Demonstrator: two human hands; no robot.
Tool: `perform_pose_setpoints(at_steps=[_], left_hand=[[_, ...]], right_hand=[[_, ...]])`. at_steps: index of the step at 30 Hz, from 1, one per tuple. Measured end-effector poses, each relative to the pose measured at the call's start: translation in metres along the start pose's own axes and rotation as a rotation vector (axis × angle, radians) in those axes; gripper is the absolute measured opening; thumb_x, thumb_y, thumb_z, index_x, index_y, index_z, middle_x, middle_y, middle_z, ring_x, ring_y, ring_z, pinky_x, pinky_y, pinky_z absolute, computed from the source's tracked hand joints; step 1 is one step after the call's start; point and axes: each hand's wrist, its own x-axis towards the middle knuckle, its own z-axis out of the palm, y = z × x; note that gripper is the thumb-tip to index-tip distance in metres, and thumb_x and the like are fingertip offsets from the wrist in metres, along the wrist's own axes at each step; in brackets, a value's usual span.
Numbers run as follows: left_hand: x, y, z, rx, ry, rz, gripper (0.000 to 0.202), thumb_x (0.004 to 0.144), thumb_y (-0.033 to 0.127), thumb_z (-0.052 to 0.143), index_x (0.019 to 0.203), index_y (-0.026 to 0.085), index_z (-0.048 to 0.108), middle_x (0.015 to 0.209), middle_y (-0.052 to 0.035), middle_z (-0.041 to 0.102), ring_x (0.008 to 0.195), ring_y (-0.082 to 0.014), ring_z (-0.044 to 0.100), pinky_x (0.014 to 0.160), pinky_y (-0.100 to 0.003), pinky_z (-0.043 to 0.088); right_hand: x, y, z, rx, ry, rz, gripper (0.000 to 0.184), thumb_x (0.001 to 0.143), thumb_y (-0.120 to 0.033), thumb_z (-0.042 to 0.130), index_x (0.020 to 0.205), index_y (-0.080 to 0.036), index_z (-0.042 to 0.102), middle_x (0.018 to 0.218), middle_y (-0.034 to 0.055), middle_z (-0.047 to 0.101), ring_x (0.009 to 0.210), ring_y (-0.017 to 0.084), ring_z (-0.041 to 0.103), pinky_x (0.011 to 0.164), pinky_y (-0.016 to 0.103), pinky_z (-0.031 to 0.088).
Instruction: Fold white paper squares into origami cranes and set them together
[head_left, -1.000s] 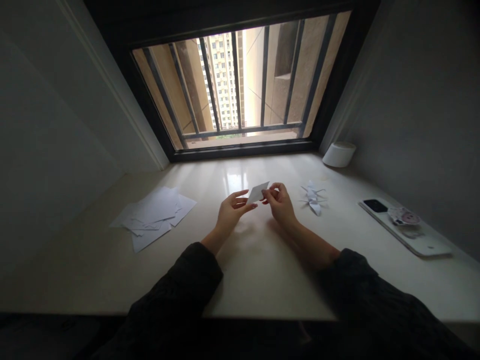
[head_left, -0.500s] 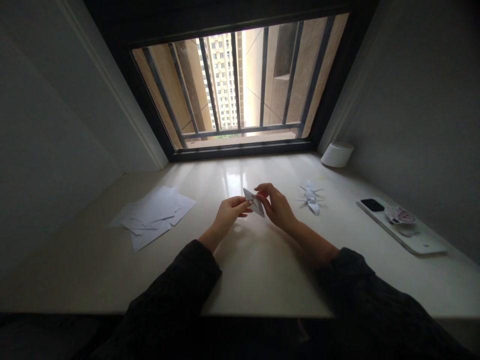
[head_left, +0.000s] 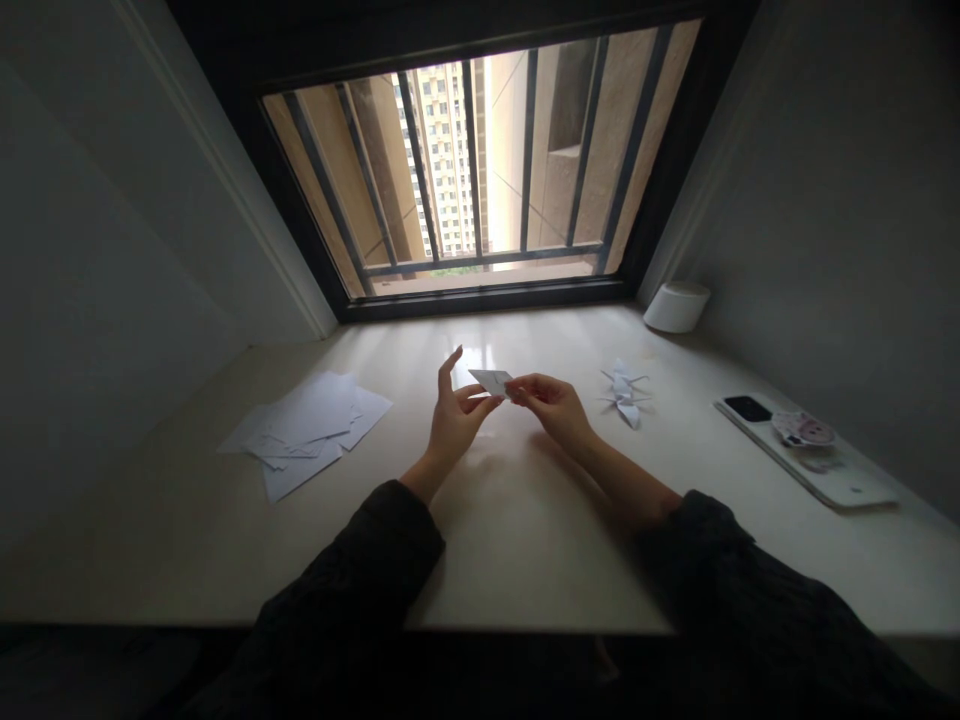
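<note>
A small folded piece of white paper [head_left: 491, 380] is held just above the cream desk [head_left: 525, 520], near its middle. My right hand [head_left: 551, 405] pinches the paper's right end between thumb and fingers. My left hand [head_left: 457, 415] is at the paper's left end, thumb and a lower finger touching it while the index finger points up. Both forearms wear dark sleeves.
A loose pile of white sheets [head_left: 307, 430] lies on the left of the desk. A finished folded paper figure [head_left: 624, 393] sits to the right of my hands. Further right lies a white phone [head_left: 806, 450] with a sticker; a white round container [head_left: 676, 305] stands by the barred window [head_left: 480, 170].
The folded paper has been turned from a slanted pose to lie nearly flat and slightly higher. My left index finger has lifted off and now points up.
</note>
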Motion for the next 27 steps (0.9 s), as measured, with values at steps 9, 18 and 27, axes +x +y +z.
perform_pose_setpoints(at_steps=[9,18,27], left_hand=[[0.002,0.002,-0.005,0.227,-0.079,0.136,0.034,0.072,0.03,0.072,0.104,0.022,0.069,0.113,-0.008,0.067,0.087,-0.0204,0.068,0.083,-0.035,0.053],[0.003,0.0,-0.004,0.093,-0.068,0.082,0.029,0.067,0.028,0.075,0.094,0.02,0.073,0.108,-0.0078,0.069,0.098,-0.023,0.065,0.094,-0.039,0.049],[0.005,0.001,-0.007,0.103,-0.117,0.09,0.031,0.067,0.024,0.075,0.097,0.021,0.073,0.109,-0.0074,0.069,0.1,-0.0238,0.064,0.096,-0.04,0.048]], right_hand=[[-0.002,-0.016,0.001,-0.07,-0.071,-0.06,0.026,0.071,-0.041,0.071,0.091,-0.025,0.073,0.092,0.0038,0.073,0.087,0.023,0.066,0.079,0.038,0.052],[-0.003,-0.021,-0.002,-0.062,-0.068,-0.061,0.026,0.061,-0.038,0.079,0.084,-0.026,0.075,0.088,0.0027,0.074,0.089,0.025,0.067,0.085,0.042,0.051],[-0.002,-0.02,-0.006,-0.106,-0.092,-0.094,0.019,0.068,-0.037,0.075,0.084,-0.027,0.075,0.088,0.0022,0.074,0.086,0.024,0.067,0.081,0.041,0.052]])
